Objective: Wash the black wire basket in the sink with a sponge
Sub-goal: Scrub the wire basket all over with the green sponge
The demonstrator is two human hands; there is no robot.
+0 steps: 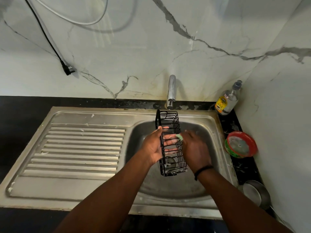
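- The black wire basket point(170, 142) was held above the bowl of the stainless steel sink point(217, 132), its long axis running from near to far and its far end just below the tap point(171, 91).
- The left hand point(155, 146) gripped the basket's left side — thumb on the outside, fingers showing through the wires from within.
- The right hand point(195, 148) was closed around a green sponge point(179, 137), only a small corner of it visible, pressed against the basket's right side.
- A black band point(202, 170) circled the right wrist.
- White suds clung to the wires at the basket's near end.
- The ribbed draining board point(80, 148) lay to the left of the bowl, flecked with white bits.
- On the dark desk point(242, 167) to the right of the sink stood a clear bottle with a yellow label point(227, 101) in the far corner, a red and green tub point(241, 144) nearer, and a steel vessel point(256, 193) nearest.
- A black plug point(68, 68) on its cord hung against the marbled wall — well to the left of the tap.
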